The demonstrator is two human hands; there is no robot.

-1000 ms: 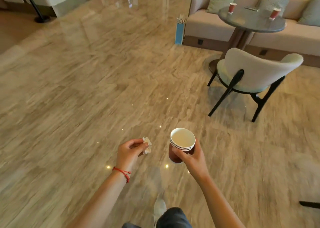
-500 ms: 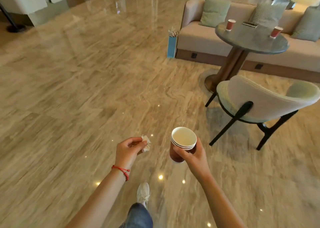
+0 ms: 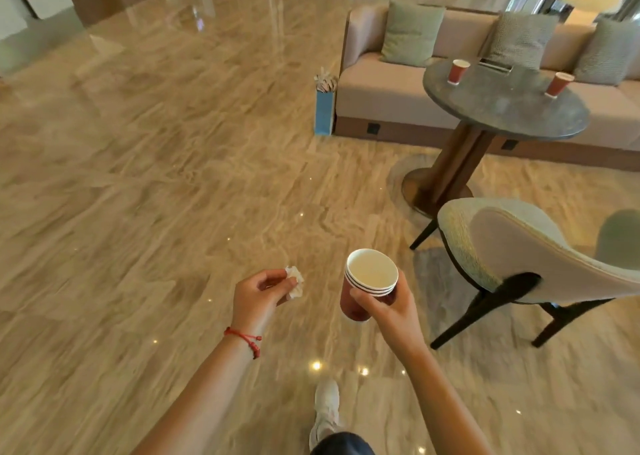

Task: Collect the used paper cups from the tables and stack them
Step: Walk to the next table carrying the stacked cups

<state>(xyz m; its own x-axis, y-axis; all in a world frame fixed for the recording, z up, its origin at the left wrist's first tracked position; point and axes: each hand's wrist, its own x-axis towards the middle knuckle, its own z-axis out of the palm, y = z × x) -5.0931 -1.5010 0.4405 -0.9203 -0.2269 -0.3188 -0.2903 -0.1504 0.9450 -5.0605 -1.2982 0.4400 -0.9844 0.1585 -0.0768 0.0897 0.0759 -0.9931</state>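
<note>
Right hand: the right hand [image 3: 389,311] grips a stack of cups [image 3: 367,285] by its side, thumb across the front, mouth up.
Stack count: three white rims show, nested, red outside, held over the floor [image 3: 138,177].
Left hand: the left hand [image 3: 259,293] pinches a crumpled white tissue [image 3: 295,281] between thumb and fingertips; a red string bracelet [image 3: 246,339] sits on the wrist.
Cups on the table: two red cups stand well apart on the round dark table [image 3: 502,108], the near-left cup [image 3: 458,71] and the far-right cup [image 3: 558,84], each near the edge on the sofa's side.
Seating: one chair [image 3: 519,257] just right of the stack, its back toward us; one sofa [image 3: 388,87] behind the table with three cushions.
Open room: broad polished floor lies to the left and ahead.
Sofa end: one blue bag [image 3: 324,108] stands against it.
Below: one white shoe [image 3: 325,409].
</note>
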